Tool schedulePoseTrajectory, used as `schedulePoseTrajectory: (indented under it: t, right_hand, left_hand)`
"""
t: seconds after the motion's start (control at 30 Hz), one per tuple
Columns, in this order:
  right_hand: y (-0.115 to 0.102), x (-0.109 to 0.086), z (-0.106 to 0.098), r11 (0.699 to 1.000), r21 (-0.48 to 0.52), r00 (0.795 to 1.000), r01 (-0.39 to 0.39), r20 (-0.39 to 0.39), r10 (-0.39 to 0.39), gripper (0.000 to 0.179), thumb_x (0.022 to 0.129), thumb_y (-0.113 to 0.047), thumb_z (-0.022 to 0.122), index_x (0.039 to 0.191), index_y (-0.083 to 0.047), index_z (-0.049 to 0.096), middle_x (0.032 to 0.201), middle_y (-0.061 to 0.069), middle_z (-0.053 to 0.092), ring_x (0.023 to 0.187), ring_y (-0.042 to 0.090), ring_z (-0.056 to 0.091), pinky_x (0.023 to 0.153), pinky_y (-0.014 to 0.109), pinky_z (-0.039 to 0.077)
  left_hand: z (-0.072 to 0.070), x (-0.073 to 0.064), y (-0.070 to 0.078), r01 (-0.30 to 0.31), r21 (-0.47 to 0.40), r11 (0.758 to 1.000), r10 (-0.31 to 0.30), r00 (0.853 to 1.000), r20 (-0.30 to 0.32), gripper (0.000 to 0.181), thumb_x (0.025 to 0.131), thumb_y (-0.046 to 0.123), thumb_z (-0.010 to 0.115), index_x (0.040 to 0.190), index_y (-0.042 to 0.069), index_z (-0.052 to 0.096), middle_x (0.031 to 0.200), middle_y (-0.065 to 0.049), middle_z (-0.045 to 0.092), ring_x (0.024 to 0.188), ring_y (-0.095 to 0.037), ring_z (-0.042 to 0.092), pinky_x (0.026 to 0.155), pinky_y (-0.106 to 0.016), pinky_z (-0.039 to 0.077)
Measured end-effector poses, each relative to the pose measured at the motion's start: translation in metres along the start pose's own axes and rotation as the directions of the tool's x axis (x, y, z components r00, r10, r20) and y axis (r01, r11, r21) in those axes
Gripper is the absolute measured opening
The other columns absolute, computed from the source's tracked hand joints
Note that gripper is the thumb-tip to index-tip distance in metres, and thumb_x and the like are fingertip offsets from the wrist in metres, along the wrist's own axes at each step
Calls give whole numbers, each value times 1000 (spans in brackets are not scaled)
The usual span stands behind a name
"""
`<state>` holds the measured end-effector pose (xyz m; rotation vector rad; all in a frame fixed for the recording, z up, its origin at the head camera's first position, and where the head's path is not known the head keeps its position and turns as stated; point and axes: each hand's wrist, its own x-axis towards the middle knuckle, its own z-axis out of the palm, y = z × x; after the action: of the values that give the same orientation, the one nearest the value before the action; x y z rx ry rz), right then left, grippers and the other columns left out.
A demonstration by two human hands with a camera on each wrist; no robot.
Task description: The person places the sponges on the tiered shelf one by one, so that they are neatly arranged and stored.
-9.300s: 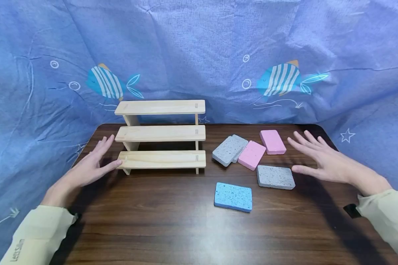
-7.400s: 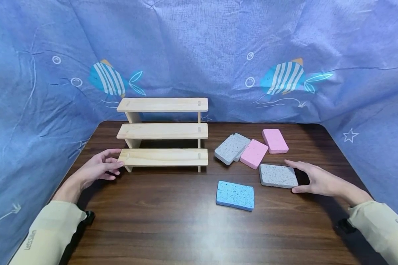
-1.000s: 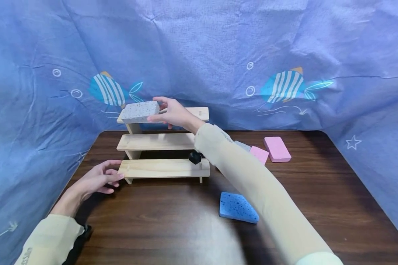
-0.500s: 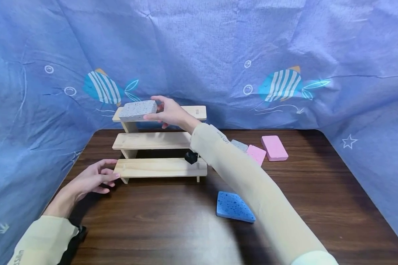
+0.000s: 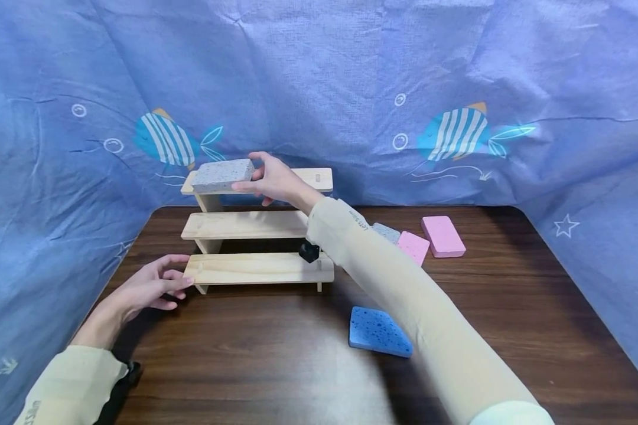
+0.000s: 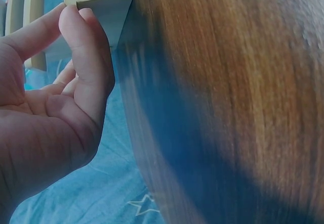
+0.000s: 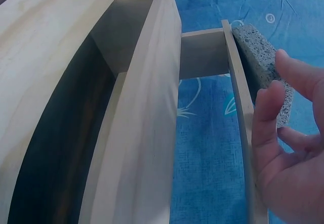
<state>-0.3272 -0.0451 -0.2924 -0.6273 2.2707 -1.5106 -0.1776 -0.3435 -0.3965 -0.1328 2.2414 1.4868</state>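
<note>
A pale wooden three-step display rack point(image 5: 257, 268) stands at the back left of the table. My right hand point(image 5: 277, 180) reaches across to its top step and pinches the right end of a speckled grey sponge point(image 5: 220, 175) between thumb and fingers. The sponge lies over the left part of that step; in the right wrist view the grey sponge point(image 7: 260, 57) is tilted a little off the board, a dark gap showing beneath. At the left end of the bottom step, my left hand point(image 5: 151, 286) pinches the board's corner, thumb on top. Part of the middle step is hidden behind my right sleeve.
A blue sponge point(image 5: 377, 332) lies at mid-table, partly under my right forearm. Right of the rack are a pink sponge point(image 5: 413, 247), a grey sponge point(image 5: 387, 232) half hidden by the sleeve, and another pink sponge point(image 5: 443, 236). A blue fish-print curtain point(image 5: 329, 88) hangs behind.
Since the oldest frames, my right hand has carried the front grey sponge from the table's right side to the top step. My left hand has taken hold of the bottom step. Little differs over the last second.
</note>
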Motion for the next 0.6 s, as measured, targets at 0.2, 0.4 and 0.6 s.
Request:
schedulePoseTrajectory:
  t: [0.2,0.4,0.6]
  right_hand:
    - [1,0,-2,1000,12,1000,-15,28,15,89,92,-28,78,161,-11,25,105,5,60,76,17,56,70,39,59]
    - [-1,0,-1,999,23,1000,-25,18,25,87,92,-26,78,161,-11,26,104,3,60,76,17,56,66,35,58]
    - [0,-1,0,1000,-22,1000,-19,0,19,86,92,-28,77,160,-11,28,107,3,63,88,23,62,67,35,58]
  left_hand:
    - [0,2,-2,-10,4,1000,10,1000,1,79,98,21,70,156,3,20,105,-7,64,80,-16,66,62,-33,59]
    - [0,3,-2,0,3,1000,0,1000,7,79,98,21,70,156,3,20,105,-7,65,79,-16,66,62,-34,59]
    - [0,4,-2,14,12,1000,-14,1000,12,81,98,22,70,157,3,17,106,-7,64,81,-17,66,64,-34,60]
